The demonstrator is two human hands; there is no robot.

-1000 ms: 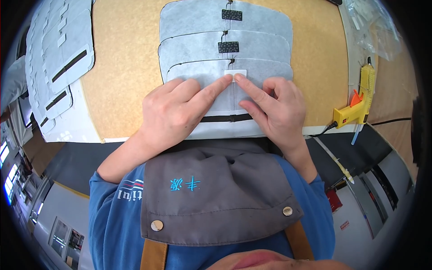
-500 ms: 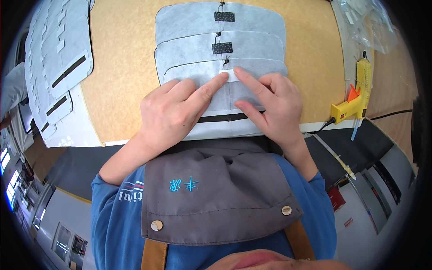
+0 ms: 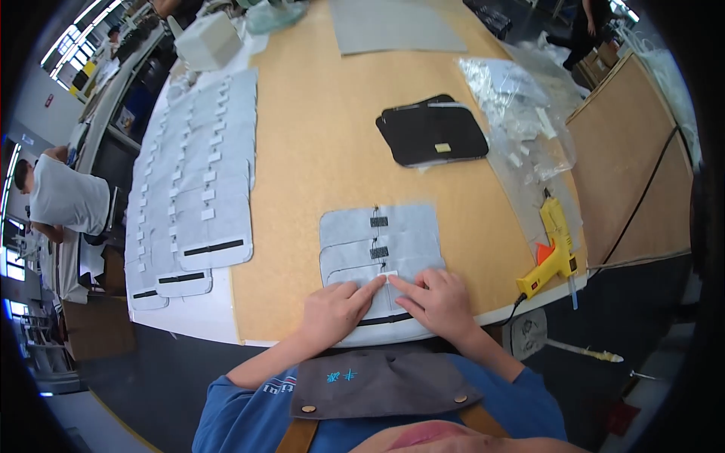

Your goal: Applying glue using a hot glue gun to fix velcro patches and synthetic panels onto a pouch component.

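Resting fingertips point(image 3: 397, 281) partly hide the small white tab point(image 3: 390, 275).

The view now reaches farther across the table point(image 3: 298, 151), setting the left hand point(image 3: 332, 309) and right hand point(image 3: 439, 304) lower in it. Stacked black panels point(image 3: 427, 132), a grey sheet point(image 3: 396, 29) and a white box point(image 3: 210, 44) come into sight, and a co-worker point(image 3: 69, 192) at left shows more fully.

Cannot trace full outline of white tab point(image 3: 390, 275), partly covered by left hand point(image 3: 336, 313) and right hand point(image 3: 442, 304). Note grey sheet point(image 3: 396, 29) cut off by top edge. Cannot make out loose contents of clear plastic bag point(image 3: 502, 87) at right.
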